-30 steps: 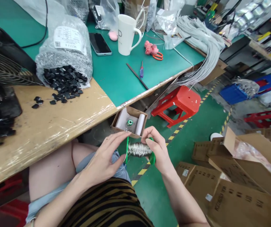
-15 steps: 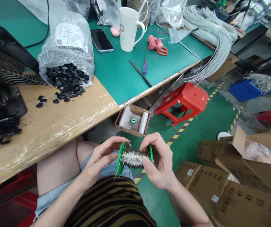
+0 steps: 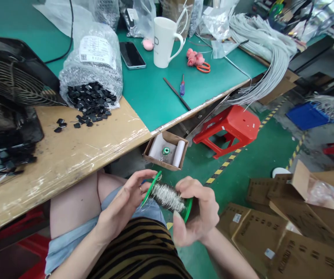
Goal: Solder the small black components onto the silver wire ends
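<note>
Above my lap, a spool of thin silvery wire (image 3: 168,197) with green end flanges is held between my two hands, tilted with its right end lower. My left hand (image 3: 126,203) has its fingers around the left flange. At the other end, my right hand (image 3: 197,211) grips the right flange, its thumb at the near side and its fingers over the top. Loose wire strands stick out from the winding. Just beyond the hands, a small cardboard box (image 3: 147,154) holds a green-rimmed spool (image 3: 166,151) and a white roll (image 3: 179,153).
On the bench (image 3: 120,133) are a plastic bag of black parts (image 3: 92,83), a black fan (image 3: 15,73), a phone (image 3: 132,55), a mug (image 3: 163,42), a screwdriver (image 3: 182,85) and orange-handled scissors (image 3: 203,67). A red stool (image 3: 233,126) and cartons (image 3: 256,228) stand to the right.
The spool has tilted, its right end dropping and its left end rising slightly. My right thumb has come off the winding toward the lower right flange. The view has shifted slightly.
</note>
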Demonstrator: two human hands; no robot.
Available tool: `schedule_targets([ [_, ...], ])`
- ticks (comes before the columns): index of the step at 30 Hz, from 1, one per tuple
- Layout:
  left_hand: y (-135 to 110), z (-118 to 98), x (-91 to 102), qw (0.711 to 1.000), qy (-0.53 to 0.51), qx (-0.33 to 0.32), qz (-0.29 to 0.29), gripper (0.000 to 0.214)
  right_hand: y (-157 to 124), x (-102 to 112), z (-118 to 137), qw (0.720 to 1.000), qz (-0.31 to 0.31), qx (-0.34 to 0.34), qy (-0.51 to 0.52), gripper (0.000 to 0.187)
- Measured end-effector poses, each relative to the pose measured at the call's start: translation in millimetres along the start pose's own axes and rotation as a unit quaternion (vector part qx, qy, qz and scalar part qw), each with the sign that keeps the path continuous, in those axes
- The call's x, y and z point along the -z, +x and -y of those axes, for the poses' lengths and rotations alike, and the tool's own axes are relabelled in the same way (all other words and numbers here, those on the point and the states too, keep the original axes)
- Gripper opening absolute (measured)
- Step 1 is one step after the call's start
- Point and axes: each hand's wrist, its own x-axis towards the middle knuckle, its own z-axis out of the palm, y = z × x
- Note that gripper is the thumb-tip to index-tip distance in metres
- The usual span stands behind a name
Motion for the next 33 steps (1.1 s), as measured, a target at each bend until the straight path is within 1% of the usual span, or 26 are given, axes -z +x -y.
schedule_targets([
  [2,0,7,1.2,0.999,-0.024,0.018,-0.029,0.042,-1,-3,2,0.997,-0.047,-0.031,0.049,0.038],
  [3,0,12,2.2,0.999,-0.025,0.021,-0.038,0.035,-1,-4,3,0.993,-0.068,-0.058,0.073,0.036],
  [5,1,20,4.9,0.998,-0.015,0.019,-0.049,0.026,0,-8,7,0.983,-0.085,-0.129,0.095,0.029],
  [8,2,25,9.3,0.998,-0.001,0.013,-0.069,0.027,0,-14,12,0.965,-0.107,-0.218,0.1,0.014],
  [11,-1,22,12.5,0.996,0.004,0.015,-0.087,0.032,-2,-18,11,0.942,-0.125,-0.285,0.125,0.004],
  [15,-8,19,13.4,0.995,0.031,0.012,-0.094,0.039,-3,-22,5,0.895,-0.129,-0.38,0.193,0.012],
  [17,-10,19,12.8,0.993,0.064,0.003,-0.102,0.037,-1,-25,4,0.864,-0.123,-0.427,0.236,0.018],
  [20,-10,21,12.5,0.986,0.124,-0.013,-0.114,0.034,3,-30,6,0.813,-0.098,-0.487,0.303,0.023],
  [23,-8,23,15.5,0.978,0.171,-0.027,-0.115,0.037,7,-34,9,0.767,-0.073,-0.526,0.36,0.029],
  [28,-4,28,26.0,0.97,0.207,-0.029,-0.125,0.04,11,-34,10,0.708,-0.038,-0.556,0.433,0.04],
  [31,-3,32,31.0,0.968,0.222,-0.02,-0.119,0.041,13,-33,9,0.681,-0.021,-0.571,0.458,0.042],
  [33,-2,34,33.3,0.967,0.228,-0.017,-0.115,0.042,13,-33,9,0.671,-0.014,-0.576,0.467,0.043],
])
